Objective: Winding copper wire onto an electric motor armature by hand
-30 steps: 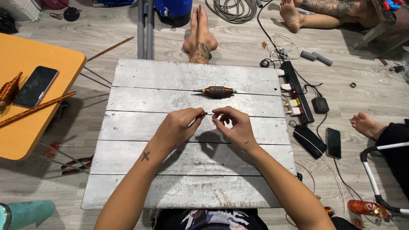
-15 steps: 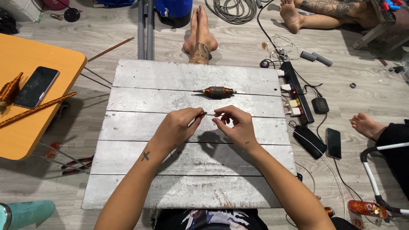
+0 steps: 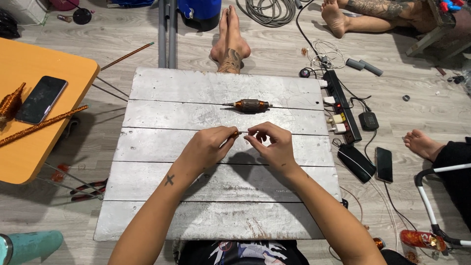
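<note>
Copper wire (image 3: pixel 239 132), thin and short, sits pinched between both hands over the middle of the whitewashed plank worktop (image 3: pixel 162 196). Left hand (image 3: pixel 208 147) fingers press together on one end; right hand (image 3: pixel 272 145) fingers nip the other. Beyond them lies a copper-wound motor armature (image 3: pixel 249 105). At the floor's lower left stands a teal bottle (image 3: pixel 29 245); lower right, a red can (image 3: pixel 422 239) lies sideways, contents unseen.

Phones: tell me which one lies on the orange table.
The dark phone at far left, beside copper-coloured sticks; the other phone lies on the floor.
</note>
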